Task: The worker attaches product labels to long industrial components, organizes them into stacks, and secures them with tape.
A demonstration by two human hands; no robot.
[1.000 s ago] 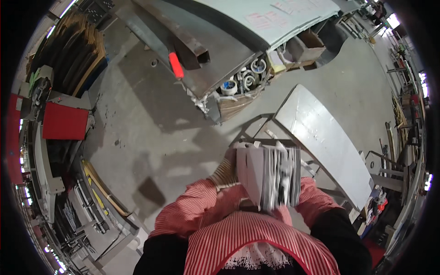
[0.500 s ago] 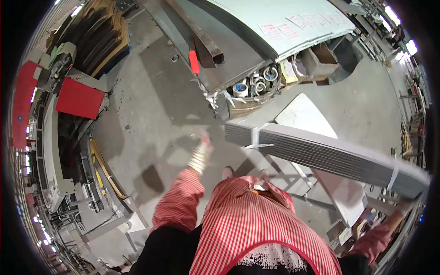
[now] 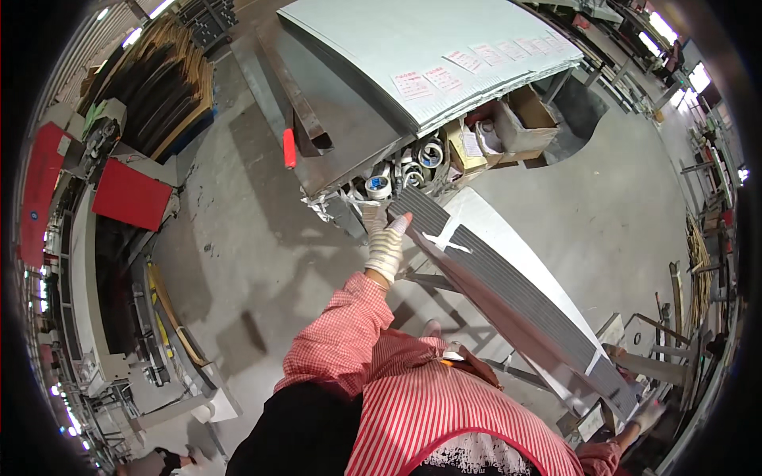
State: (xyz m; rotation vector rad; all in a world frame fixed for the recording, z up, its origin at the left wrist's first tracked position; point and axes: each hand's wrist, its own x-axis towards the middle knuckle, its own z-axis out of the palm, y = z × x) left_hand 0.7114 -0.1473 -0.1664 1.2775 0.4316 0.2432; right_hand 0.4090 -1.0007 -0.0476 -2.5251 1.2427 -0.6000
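Left fingers point(image 3: 406, 220) are grasping one end of a grey bundle point(image 3: 520, 293) slanting rightward from them over the white table point(image 3: 479, 211), right fingers' point(image 3: 652, 412) hold I'm not making out; uneven support could be tipping it.

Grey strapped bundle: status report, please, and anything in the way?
Left hand grips one end; right hand near the other, hold unclear. Grey strip bundle strapped, slanting. White tabletop partly hidden by it, contact unclear.
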